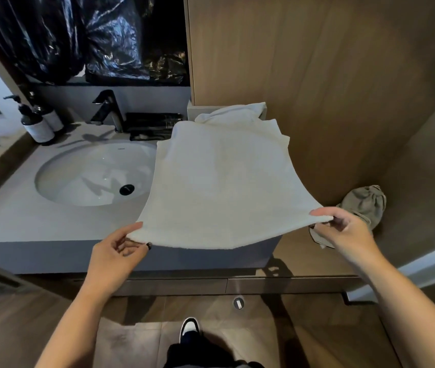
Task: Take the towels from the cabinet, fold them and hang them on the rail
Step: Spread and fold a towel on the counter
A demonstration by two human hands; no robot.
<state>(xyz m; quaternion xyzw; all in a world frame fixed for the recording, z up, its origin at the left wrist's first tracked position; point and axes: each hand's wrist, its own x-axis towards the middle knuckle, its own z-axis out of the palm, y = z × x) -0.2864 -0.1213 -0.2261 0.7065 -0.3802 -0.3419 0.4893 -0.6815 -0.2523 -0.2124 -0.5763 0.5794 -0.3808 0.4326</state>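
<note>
Towel (pixel 221 187), white, lies spread over the right end of the grey tabletop (pixel 25 224), its near edge lifted clear of the front. Left hand (pixel 115 251) pinches the near left corner, grip closed on the cloth; right hand (pixel 343 229) pinches the near right corner likewise. The far end is bunched against the wooden wall panel (pixel 330 62). Round sink (pixel 86 176) sits just left of the towel, black faucet (pixel 107 107) behind it. A grey cloth (pixel 365 203) hangs beyond the right hand.
</note>
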